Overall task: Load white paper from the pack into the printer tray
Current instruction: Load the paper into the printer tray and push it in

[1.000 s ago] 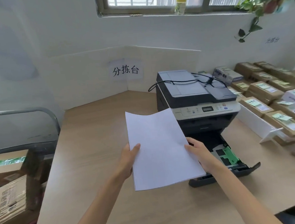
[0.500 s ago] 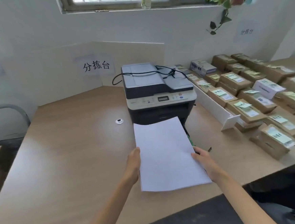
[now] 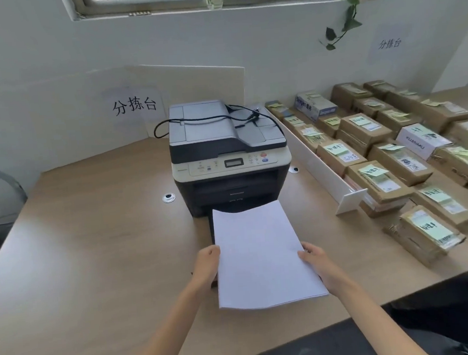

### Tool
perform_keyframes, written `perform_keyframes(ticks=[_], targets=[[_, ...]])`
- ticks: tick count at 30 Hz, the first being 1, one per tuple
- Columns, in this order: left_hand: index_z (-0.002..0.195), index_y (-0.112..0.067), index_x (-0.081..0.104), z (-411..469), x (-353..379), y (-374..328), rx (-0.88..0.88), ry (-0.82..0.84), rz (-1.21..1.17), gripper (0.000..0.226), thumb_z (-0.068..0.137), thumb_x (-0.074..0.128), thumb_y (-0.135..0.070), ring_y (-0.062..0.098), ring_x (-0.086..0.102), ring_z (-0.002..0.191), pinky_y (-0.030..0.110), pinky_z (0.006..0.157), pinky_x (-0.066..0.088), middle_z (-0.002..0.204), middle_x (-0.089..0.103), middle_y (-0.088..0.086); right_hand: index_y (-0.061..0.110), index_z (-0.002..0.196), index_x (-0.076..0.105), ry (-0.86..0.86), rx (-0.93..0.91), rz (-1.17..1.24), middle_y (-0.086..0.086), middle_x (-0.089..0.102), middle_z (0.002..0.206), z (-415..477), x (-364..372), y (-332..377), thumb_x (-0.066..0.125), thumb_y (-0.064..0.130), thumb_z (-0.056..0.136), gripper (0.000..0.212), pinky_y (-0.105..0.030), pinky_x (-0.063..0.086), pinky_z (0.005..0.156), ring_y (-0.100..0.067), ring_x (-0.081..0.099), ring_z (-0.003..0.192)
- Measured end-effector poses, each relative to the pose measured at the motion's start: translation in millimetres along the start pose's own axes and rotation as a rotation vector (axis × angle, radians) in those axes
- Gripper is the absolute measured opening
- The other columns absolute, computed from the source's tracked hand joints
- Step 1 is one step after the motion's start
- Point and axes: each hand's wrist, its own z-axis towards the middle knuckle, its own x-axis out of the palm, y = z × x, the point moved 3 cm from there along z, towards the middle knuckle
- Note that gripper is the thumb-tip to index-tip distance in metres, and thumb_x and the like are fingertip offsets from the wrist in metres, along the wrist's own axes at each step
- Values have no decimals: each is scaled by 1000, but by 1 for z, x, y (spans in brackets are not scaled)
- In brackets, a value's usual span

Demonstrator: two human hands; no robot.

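**Paper stack held over the pulled-out tray, not yet seated**

Wooden counter (image 3: 92,244) under a white wall and a window; printer (image 3: 229,155) sits at frame centre with a black cable (image 3: 211,118) draped over its lid.

Observation: white paper stack (image 3: 261,256) is held just in front of the printer, near the lower centre of the frame. Left hand (image 3: 206,266) grips the stack's left edge, fingers curled under and thumb against the edge. Right hand (image 3: 316,264) grips the right edge, thumb on top, fingers beneath. Both are pinching the stack, not spread flat.

Tray (image 3: 211,235): only a dark sliver shows along the stack's left side; the rest is hidden under the paper. Whether it already holds any sheets, I cannot tell. Guides not visible.

Judgement on the step: paper looks lined up with the printer's front but is tilted slightly. To do it well, square the long edges to the tray walls, lower the far edge first, keep the stack flat, then let go evenly so no sheets fan or buckle.

Other containers: rows of cardboard boxes (image 3: 363,130) at right, closed, with green notes on top; contents unseen. White divider (image 3: 325,175) separates them from the printer. Paper pack not in view.
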Motion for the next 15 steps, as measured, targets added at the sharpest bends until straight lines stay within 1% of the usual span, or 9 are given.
perform_keyframes(ticks=[1,3,6,9,10,13,15], targets=[[64,-15,28,8,1,0,1,4,3,30,93,34,-14,17,27,51,24,46,19,61,30,7,13,98,66,0,3,5,-4,76,85,8,-1,1,44,2,94,25,-30,58,62,-21,72,72],[64,-14,29,22,2,-1,-6,4,18,30,94,35,-13,18,28,54,25,48,21,62,31,8,12,98,66,-11,21,4,-6,75,84,22,-1,4,44,-1,93,26,-28,57,58,-20,72,68],[63,-14,28,41,4,1,-45,23,7,32,94,35,-9,16,23,51,26,49,18,60,29,6,10,100,65,-16,58,-16,-10,73,87,44,0,4,43,-2,92,26,-31,57,63,-24,70,71],[60,-16,25,57,5,4,-68,33,8,37,94,35,-7,15,20,48,27,49,15,57,26,5,7,100,64,-30,99,-45,-14,70,89,63,2,2,42,-2,92,25,-38,53,75,-28,65,78],[59,-16,25,62,5,4,-72,33,6,38,94,35,-6,15,20,48,28,49,14,57,26,5,8,99,65,-35,113,-53,-14,69,90,69,2,1,42,-2,92,26,-39,52,77,-29,64,80],[59,-16,26,74,9,6,-107,29,16,39,95,35,-6,15,20,49,29,50,13,57,26,5,12,97,66,-39,154,-64,-12,72,89,83,-1,0,43,-1,92,27,-39,55,76,-29,67,78],[59,-16,27,82,12,8,-139,30,16,39,96,35,-7,16,19,47,29,49,14,56,27,5,12,98,66,-42,175,-71,-10,74,88,95,-5,-1,43,-1,92,27,-38,56,74,-28,68,77]])
